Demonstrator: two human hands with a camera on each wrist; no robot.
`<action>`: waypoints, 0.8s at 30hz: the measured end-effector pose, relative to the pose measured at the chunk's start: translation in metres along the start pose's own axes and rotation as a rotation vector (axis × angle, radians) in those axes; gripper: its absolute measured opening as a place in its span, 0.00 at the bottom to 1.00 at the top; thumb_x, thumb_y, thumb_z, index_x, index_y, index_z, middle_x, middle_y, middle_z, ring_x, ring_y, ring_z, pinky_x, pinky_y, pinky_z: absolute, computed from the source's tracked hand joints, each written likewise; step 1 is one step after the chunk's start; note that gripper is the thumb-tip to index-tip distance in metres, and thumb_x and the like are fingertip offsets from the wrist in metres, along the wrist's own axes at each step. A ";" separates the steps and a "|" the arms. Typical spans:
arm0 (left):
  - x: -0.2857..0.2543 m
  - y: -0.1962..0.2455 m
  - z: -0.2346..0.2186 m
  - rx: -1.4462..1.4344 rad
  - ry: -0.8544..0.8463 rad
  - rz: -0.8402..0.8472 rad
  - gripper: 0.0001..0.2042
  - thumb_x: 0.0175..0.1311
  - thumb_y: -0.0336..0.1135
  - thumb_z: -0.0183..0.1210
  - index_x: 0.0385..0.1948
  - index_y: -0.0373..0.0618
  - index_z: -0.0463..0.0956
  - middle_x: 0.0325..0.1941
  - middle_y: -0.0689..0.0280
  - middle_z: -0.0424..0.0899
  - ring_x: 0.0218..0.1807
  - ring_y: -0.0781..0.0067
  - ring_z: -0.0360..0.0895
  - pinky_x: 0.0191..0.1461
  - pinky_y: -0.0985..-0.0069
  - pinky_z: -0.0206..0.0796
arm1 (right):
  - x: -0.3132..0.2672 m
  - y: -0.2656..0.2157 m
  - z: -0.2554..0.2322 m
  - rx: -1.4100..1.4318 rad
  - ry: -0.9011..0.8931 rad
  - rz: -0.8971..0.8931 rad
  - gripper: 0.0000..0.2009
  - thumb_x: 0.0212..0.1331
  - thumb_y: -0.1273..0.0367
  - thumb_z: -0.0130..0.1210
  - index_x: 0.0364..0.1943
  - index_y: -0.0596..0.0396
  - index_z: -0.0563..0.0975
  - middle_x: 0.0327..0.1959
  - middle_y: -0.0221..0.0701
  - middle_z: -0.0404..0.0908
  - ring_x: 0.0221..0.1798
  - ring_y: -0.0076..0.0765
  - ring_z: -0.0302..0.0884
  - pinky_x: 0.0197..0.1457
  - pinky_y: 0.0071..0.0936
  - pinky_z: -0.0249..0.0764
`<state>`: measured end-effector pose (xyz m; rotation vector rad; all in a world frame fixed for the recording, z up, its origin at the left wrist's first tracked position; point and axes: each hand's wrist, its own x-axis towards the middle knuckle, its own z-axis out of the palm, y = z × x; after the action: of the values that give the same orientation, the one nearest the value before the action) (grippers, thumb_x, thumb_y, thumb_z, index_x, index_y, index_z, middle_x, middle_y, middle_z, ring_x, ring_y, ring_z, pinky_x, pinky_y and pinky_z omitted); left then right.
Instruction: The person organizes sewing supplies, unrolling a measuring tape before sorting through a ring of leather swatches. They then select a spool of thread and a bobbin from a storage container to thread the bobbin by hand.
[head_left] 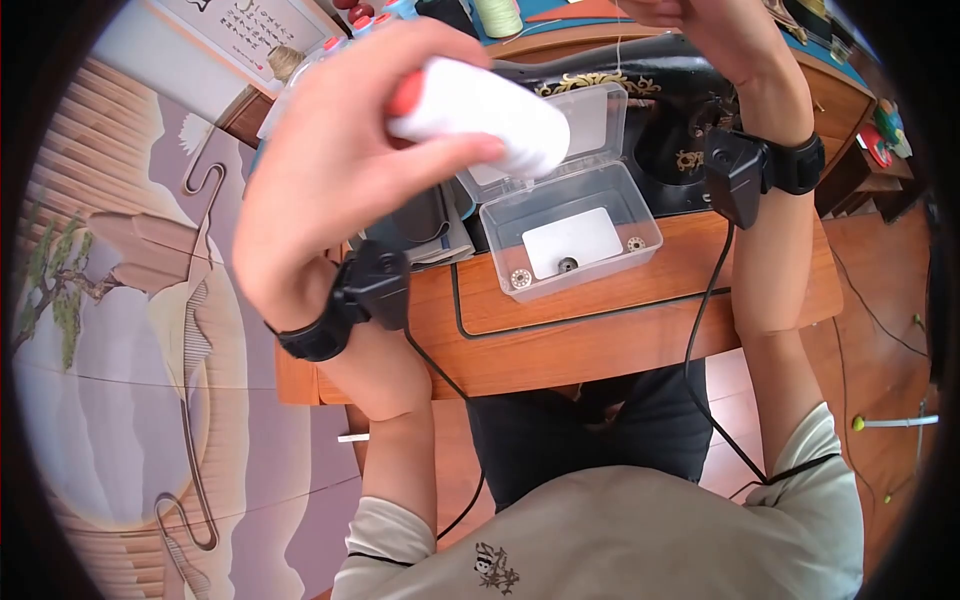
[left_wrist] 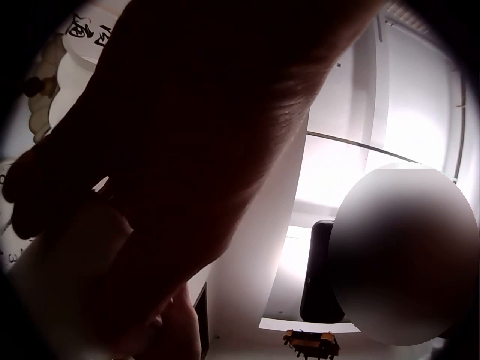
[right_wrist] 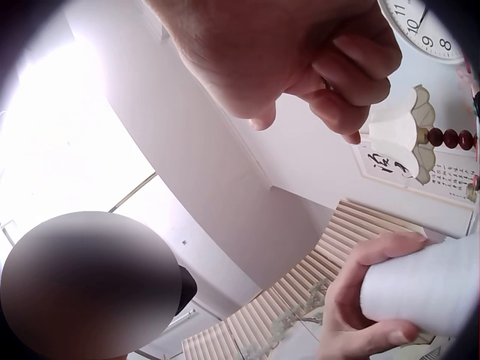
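Observation:
My left hand (head_left: 320,150) grips a large spool of white thread (head_left: 500,115) with a red end, held up on the left above the table. The right wrist view also shows the fingers and thumb wrapped round this spool (right_wrist: 420,289). At the top right, my right hand (head_left: 715,35) is raised with curled fingers, pinching a thin white thread (head_left: 618,50) that hangs below it. Below the hands stands an open clear plastic box (head_left: 590,283). Inside it are a white card (head_left: 570,240), two light metal bobbins (head_left: 520,278) and a small dark round piece (head_left: 568,265).
A black sewing machine (head_left: 690,75) with gold decoration stands behind the box, on a wooden table (head_left: 400,365). Folded dark cloth (head_left: 420,225) lies left of the box. Several thread spools (head_left: 497,16) line the back. Black cables (head_left: 700,340) run from both wrist cameras.

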<state>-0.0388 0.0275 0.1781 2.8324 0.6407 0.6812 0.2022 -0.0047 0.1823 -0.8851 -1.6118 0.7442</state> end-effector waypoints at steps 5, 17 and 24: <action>0.017 -0.006 0.043 0.058 -0.303 0.133 0.18 0.49 0.30 0.65 0.44 0.44 0.74 0.40 0.60 0.78 0.42 0.59 0.76 0.46 0.70 0.69 | 0.001 0.003 0.002 -0.111 0.020 0.016 0.38 0.66 0.38 0.29 0.47 0.61 0.75 0.12 0.16 0.57 0.13 0.13 0.46 0.16 0.15 0.41; 0.038 -0.011 0.111 0.082 -0.480 0.143 0.16 0.48 0.31 0.64 0.41 0.43 0.74 0.38 0.56 0.79 0.45 0.53 0.76 0.48 0.63 0.67 | 0.002 0.005 0.003 0.031 -0.100 -0.065 0.37 0.67 0.40 0.28 0.47 0.61 0.76 0.12 0.17 0.59 0.13 0.13 0.48 0.17 0.16 0.43; 0.044 -0.010 0.122 0.005 -0.583 0.115 0.19 0.47 0.31 0.65 0.44 0.43 0.75 0.39 0.56 0.81 0.46 0.51 0.76 0.48 0.63 0.67 | 0.002 0.002 0.004 0.141 -0.209 0.030 0.42 0.63 0.35 0.23 0.49 0.61 0.74 0.12 0.17 0.60 0.13 0.13 0.50 0.17 0.15 0.42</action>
<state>0.0501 0.0493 0.0852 2.8678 0.3766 -0.1470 0.1987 -0.0016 0.1805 -0.7506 -1.7077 0.9852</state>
